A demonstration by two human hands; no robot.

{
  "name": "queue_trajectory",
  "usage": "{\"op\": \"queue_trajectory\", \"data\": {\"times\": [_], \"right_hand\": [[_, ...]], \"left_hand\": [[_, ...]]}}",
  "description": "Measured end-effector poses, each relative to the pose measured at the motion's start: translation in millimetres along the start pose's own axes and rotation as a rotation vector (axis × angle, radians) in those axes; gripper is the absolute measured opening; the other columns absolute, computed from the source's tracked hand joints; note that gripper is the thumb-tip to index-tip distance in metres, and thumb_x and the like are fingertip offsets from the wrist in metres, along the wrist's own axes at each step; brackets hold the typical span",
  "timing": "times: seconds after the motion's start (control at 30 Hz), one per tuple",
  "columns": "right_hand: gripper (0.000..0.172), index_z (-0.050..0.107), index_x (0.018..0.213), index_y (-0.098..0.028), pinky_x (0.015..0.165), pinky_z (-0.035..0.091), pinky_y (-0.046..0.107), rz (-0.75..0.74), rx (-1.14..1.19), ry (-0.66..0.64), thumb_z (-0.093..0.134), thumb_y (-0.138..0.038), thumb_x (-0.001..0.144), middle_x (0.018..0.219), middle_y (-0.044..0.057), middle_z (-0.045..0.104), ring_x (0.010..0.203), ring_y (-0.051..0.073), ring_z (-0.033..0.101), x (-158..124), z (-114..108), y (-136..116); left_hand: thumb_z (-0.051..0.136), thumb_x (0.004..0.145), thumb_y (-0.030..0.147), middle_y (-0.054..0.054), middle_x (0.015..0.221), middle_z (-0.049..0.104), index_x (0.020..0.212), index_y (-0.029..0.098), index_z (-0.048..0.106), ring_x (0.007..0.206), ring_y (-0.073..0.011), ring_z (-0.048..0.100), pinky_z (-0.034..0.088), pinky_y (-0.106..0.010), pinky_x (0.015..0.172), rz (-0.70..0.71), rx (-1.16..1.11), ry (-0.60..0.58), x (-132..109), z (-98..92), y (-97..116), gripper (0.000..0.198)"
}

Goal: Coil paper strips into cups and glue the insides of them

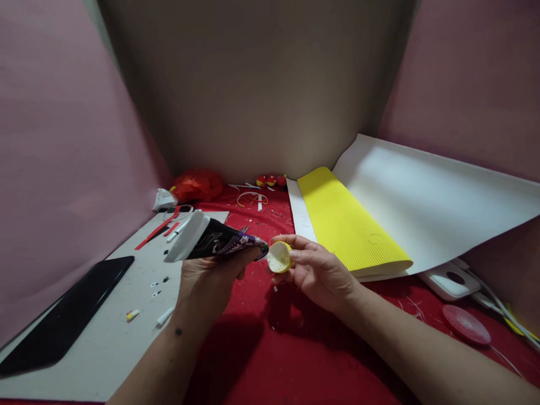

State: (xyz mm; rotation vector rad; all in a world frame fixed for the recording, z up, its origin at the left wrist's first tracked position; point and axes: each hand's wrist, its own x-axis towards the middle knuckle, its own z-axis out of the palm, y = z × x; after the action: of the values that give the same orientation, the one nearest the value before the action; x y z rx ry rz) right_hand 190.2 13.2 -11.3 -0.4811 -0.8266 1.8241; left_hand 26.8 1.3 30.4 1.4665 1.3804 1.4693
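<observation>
The dark tube [223, 239], gripped in the left hand [213, 278], is best squeezed gently while the yellow cup [279, 259], pinched by the right hand [319, 271], is held steady.

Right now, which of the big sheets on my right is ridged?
The yellow corrugated sheet, just beyond your right hand; the broad white sheet farther right looks smooth.
</observation>
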Motion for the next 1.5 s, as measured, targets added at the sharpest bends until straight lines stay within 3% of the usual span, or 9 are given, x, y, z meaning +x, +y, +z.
{"op": "queue_trajectory", "data": {"times": [0.17,0.4,0.73,1.13,1.5], "right_hand": [[0.034,0.064,0.094,-0.017,0.067,0.049,0.034,-0.031,-0.038,-0.021,0.070,-0.014,0.061,0.082,0.003,0.061,0.069,0.015,0.057,-1.3,0.6,-0.6],[0.032,0.065,0.092,-0.019,0.065,0.048,0.032,-0.060,-0.070,-0.013,0.070,-0.013,0.060,0.082,0.002,0.061,0.069,0.014,0.056,-1.7,2.6,-2.1],[0.031,0.066,0.090,-0.021,0.066,0.048,0.032,-0.088,-0.094,0.007,0.071,-0.014,0.059,0.085,0.002,0.060,0.070,0.014,0.054,-0.3,2.3,-2.5],[0.033,0.065,0.091,-0.021,0.068,0.047,0.032,-0.120,-0.134,-0.005,0.072,-0.014,0.059,0.085,0.002,0.061,0.070,0.014,0.055,-1.0,2.3,-1.4],[0.035,0.065,0.091,-0.022,0.074,0.046,0.033,-0.115,-0.146,-0.019,0.073,-0.014,0.058,0.089,0.001,0.062,0.072,0.014,0.058,-1.9,5.6,0.6]], "left_hand": [[0.071,0.062,0.026,0.006,0.045,0.046,0.047,0.017,0.050,0.045,-0.0079,0.041,0.033,-0.021,0.043,0.000,-0.009,-0.036,0.3,0.9,0.3,0.027],[0.074,0.056,0.033,0.004,0.044,0.049,0.049,0.018,0.054,0.045,-0.0099,0.043,0.035,-0.023,0.043,-0.110,0.104,-0.006,-0.2,0.5,0.4,0.026],[0.073,0.058,0.031,0.005,0.042,0.048,0.049,0.018,0.058,0.042,-0.0085,0.041,0.033,-0.021,0.041,-0.027,0.126,-0.048,-1.8,0.7,2.4,0.022],[0.071,0.061,0.027,0.005,0.041,0.046,0.054,0.017,0.060,0.041,-0.0080,0.040,0.031,-0.022,0.042,-0.021,0.044,-0.167,-0.4,-0.7,1.3,0.017],[0.073,0.063,0.028,0.005,0.045,0.045,0.053,0.016,0.055,0.043,-0.0071,0.037,0.027,-0.022,0.042,-0.180,-0.136,-0.239,-0.5,-3.7,-3.1,0.023]]}}
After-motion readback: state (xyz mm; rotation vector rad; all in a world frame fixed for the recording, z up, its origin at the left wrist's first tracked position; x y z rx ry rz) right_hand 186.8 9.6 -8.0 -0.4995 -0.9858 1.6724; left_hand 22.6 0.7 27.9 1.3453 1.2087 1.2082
